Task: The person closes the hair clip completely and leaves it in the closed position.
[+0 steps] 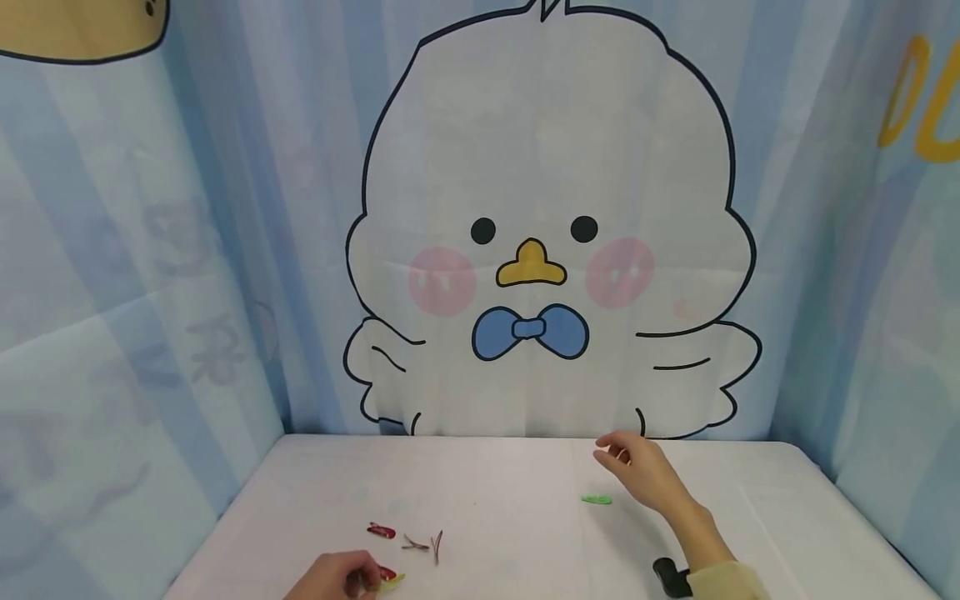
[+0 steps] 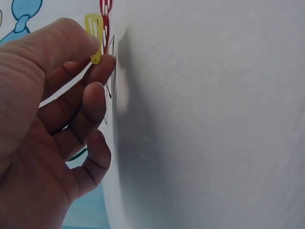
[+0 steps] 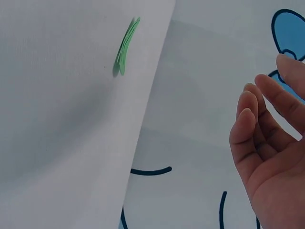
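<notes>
Low in the head view, my left hand [image 1: 337, 575] pinches a yellow snap hair clip [image 2: 94, 36] between thumb and index finger, close over the table. Right beside it is a red hair clip [image 1: 387, 573], partly hidden by the fingers. Farther back lie another red hair clip [image 1: 381, 530] and two thin reddish-brown hair clips [image 1: 415, 543], seen edge-on. My right hand [image 1: 637, 471] hovers over the table's right side with loosely bent fingers and nothing in them. A green hair clip [image 3: 127, 46] lies on the table below and to the left of that hand.
The white table [image 1: 510, 492] ends at a hanging cloth backdrop [image 1: 525, 150] printed with a white chick and a blue bow. Striped cloth walls [image 1: 112, 333] close in both sides. A black strap mount [image 1: 671, 577] is on the right wrist.
</notes>
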